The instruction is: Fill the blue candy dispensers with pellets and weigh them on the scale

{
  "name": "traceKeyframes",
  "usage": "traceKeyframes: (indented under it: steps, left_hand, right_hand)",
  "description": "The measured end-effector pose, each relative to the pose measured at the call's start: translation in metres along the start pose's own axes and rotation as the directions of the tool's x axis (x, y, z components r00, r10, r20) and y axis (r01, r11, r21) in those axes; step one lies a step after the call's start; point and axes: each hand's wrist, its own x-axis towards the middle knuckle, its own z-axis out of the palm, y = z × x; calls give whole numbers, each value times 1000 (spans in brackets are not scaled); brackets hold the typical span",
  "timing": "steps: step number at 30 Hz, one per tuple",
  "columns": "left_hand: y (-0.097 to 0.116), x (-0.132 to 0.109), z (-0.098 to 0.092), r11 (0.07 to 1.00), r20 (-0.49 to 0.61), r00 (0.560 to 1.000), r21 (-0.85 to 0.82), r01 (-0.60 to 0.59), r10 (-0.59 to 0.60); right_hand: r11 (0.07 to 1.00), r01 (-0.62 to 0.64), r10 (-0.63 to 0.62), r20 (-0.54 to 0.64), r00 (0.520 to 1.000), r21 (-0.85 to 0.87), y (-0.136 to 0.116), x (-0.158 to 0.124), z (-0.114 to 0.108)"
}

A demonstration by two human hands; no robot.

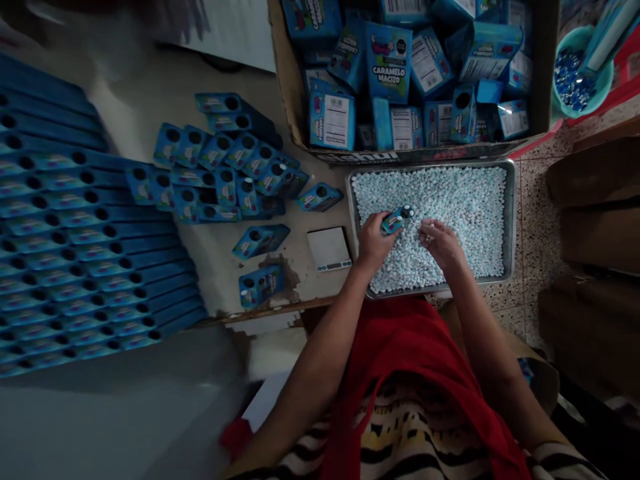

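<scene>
Nearest, at six o'clock of the metal tray [510, 230], is the wearer's red apron [400, 333]. Over the tray's white and pale-blue pieces [465, 200], the left hand [373, 241] has its fingers wrapped around a small blue box [391, 224], tilted with its top end toward two o'clock; white shows at its openings. Just beside it at three o'clock, the right hand [443, 245] has its fingers drawn narrow, seemingly pinching a few white pieces.

At the tray's nine o'clock, a small scale [328, 245] sits on the counter [220, 290]. Beyond it, toward nine and ten, are loose blue boxes [217, 150], then a large stack of boxes [100, 260]. At twelve stands a carton [430, 156] full of blue boxes; farther, between one and two, a turquoise basin [608, 80] holds shiny blue pieces.
</scene>
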Motion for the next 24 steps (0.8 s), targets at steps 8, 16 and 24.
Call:
traceKeyframes:
  steps: [8,16,24]
  left_hand:
    - [14,6,-15,952,-13,999,-304,-46,44]
    - [33,1,10,934,57,998,-356,12,9]
    - [43,-1,5,956,75,997,-292,41,-20]
  right_hand:
    - [720,253,-205,149,967,-647,-65,-50,-8]
    - [88,366,-237,337,911,-927,-99,-54,16]
    - [426,385,-308,269,912,-819,-90,-44,22]
